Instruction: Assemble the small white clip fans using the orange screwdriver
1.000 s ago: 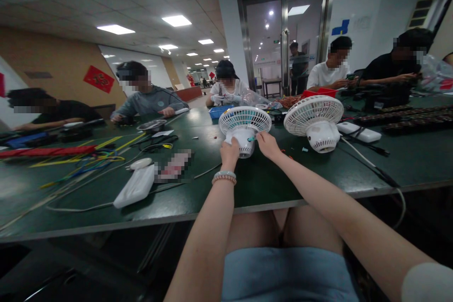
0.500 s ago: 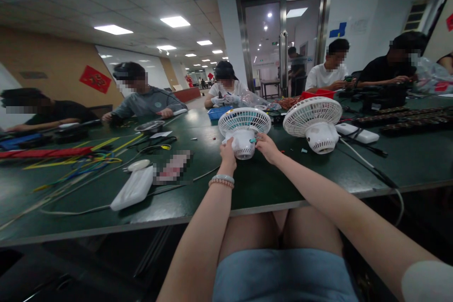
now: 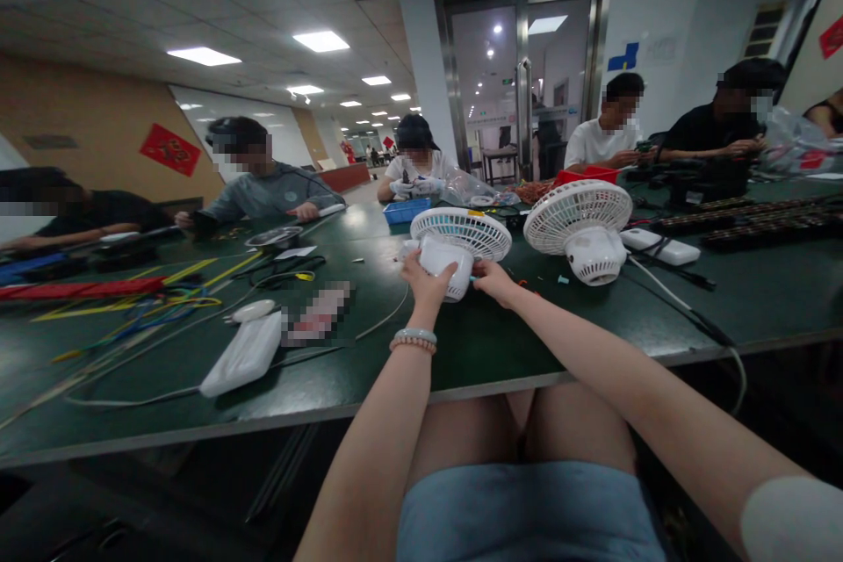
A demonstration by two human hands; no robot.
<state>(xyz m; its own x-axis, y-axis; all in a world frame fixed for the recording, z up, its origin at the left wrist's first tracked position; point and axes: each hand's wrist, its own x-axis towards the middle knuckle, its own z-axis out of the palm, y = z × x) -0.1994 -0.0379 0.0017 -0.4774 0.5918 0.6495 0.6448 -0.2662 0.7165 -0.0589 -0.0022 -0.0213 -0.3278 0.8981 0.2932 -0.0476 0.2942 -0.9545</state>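
A white fan head [image 3: 454, 250] with a round slatted guard stands on the green table [image 3: 369, 369] in front of me, its guard facing away and up. My left hand [image 3: 428, 279] is wrapped round the back of its motor housing, thumb on the near side. At the housing's right side, my right hand [image 3: 493, 281] has its fingers closed around something small, with a bit of teal showing at the fingertips. A second white fan [image 3: 596, 255] rests to the right, untouched.
White power strips lie at the left [image 3: 245, 356] and right [image 3: 660, 247]. Cables and coloured wires [image 3: 151, 303] spread over the left side. A blue bin [image 3: 407, 211] and red bin are behind the fans. Several people sit around the table.
The held fan has turned and tilted a little. My left hand has moved from the housing's left edge to across its back. My right fingers are lower on its right side.
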